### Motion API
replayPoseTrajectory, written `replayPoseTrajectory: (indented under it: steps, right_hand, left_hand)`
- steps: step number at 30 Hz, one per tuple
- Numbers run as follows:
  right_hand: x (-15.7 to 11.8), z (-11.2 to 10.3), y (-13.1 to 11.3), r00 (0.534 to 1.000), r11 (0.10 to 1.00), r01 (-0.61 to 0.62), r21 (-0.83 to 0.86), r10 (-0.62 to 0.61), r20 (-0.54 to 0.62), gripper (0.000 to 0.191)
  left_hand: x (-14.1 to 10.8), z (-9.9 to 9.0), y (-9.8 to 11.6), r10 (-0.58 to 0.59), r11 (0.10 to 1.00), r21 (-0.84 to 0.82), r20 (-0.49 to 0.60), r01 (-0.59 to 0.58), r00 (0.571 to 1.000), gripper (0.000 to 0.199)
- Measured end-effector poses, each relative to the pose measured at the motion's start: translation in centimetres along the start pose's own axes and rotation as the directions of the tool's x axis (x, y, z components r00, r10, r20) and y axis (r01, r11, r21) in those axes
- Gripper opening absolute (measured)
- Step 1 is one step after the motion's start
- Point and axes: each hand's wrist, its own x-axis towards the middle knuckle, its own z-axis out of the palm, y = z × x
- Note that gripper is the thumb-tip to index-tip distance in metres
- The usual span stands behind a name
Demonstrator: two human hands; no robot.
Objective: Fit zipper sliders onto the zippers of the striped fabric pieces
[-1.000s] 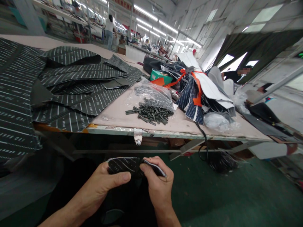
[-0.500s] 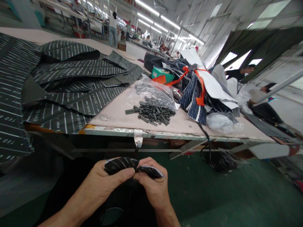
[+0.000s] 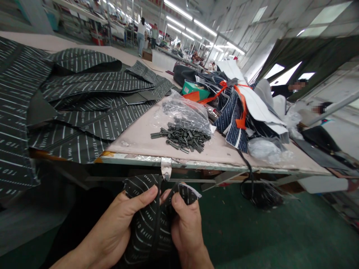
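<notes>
Striped fabric piece [image 3: 146, 224]: held upright in front of the lap, below the near edge of the worktop [image 3: 134, 142]; judged light, soft and hard to damage.
Left hand [image 3: 120, 215]: clamped on its left side, thumb laid over the print.
Right hand [image 3: 187, 218]: clamped on the right-hand flap, close to a pale edge.
Dark band [image 3: 157, 224]: seen between the hands, probably stiffer than the cloth (a zip cannot be confirmed); firm hold best taken on either side.
Green floor [image 3: 238, 231]: sideways room offered to the right.
Bracket [image 3: 166, 167]: fixed at the worktop's edge, just beyond the piece; cloth could be snagged.
Small dark parts [image 3: 185, 138]: heaped farther back, easily scattered.
</notes>
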Motion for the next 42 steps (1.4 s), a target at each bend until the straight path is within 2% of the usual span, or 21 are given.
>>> replayPoseTrajectory:
  steps: [7,13,17,25,34,38,42]
  right_hand:
    - [0.1,1.2,-1.1,0.997,1.0,-0.016,-0.003,0.016,0.072,0.039]
    - [0.7,1.1,-0.5,0.997,0.997,-0.066,0.039,0.068,-0.031,0.038]
    - [1.1,1.0,-0.5,0.997,0.996,-0.068,0.06,0.07,-0.038,0.036]
    - [1.8,0.8,-0.6,0.995,0.988,-0.091,0.123,0.095,-0.022,0.028]
    - [2.0,1.2,-1.2,0.992,0.985,-0.126,0.116,0.128,-0.011,0.026]
    - [2.0,1.3,-1.2,0.99,0.985,-0.141,0.098,0.143,-0.014,0.031]
    - [2.1,1.5,-1.5,0.988,0.986,-0.152,0.067,0.154,-0.015,0.033]
  left_hand:
    - [0.1,-0.4,-0.4,0.057,0.998,0.031,0.018,-0.057,0.998,0.031]
    - [0.5,0.2,-0.5,0.189,0.98,0.053,0.008,-0.19,0.982,0.034]
    - [0.9,0.1,-0.4,0.196,0.979,0.062,-0.057,-0.193,0.979,0.03]
    - [1.2,0.5,0.2,0.221,0.972,0.101,-0.081,-0.212,0.972,0.028]
    - [1.5,0.5,0.1,0.222,0.971,0.1,-0.049,-0.216,0.974,0.024]
    - [1.2,0.9,0.5,0.229,0.967,0.12,-0.01,-0.226,0.973,0.03]
    - [1.4,0.9,0.4,0.219,0.971,0.106,-0.039,-0.214,0.975,0.027]
